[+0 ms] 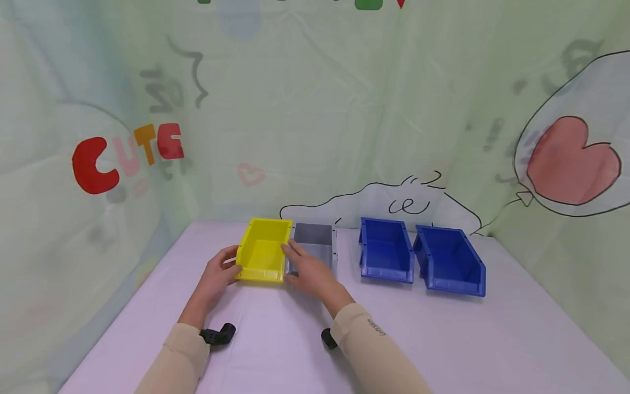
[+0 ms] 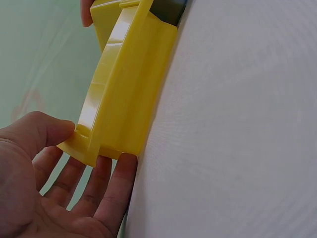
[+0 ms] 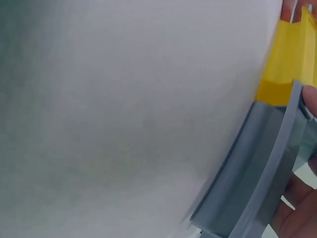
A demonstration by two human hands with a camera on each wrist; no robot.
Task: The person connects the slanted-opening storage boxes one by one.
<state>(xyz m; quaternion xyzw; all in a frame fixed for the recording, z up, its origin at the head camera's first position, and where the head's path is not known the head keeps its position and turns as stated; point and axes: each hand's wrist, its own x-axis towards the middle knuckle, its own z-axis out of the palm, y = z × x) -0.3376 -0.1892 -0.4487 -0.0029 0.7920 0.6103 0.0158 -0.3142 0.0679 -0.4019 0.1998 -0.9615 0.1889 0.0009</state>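
A yellow storage bin (image 1: 263, 255) stands on the table, side by side with a grey storage bin (image 1: 315, 253). My left hand (image 1: 219, 272) holds the yellow bin by its front left corner. The left wrist view shows the thumb (image 2: 62, 130) on the rim and the fingers (image 2: 119, 183) against the side below. Across the near left part of the grey bin reaches my right hand (image 1: 313, 273), its fairly straight fingers touching the yellow bin's right rim. In the right wrist view, its thumb (image 3: 310, 99) lies where the two bins meet; the other fingers are partly hidden.
Two blue storage bins, one (image 1: 386, 251) nearer the grey bin and another (image 1: 450, 261) further right, stand on the white-covered table (image 1: 275, 350). A printed curtain (image 1: 315, 120) hangs behind the table and along both sides. A black wrist camera (image 1: 219, 334) juts from the left cuff.
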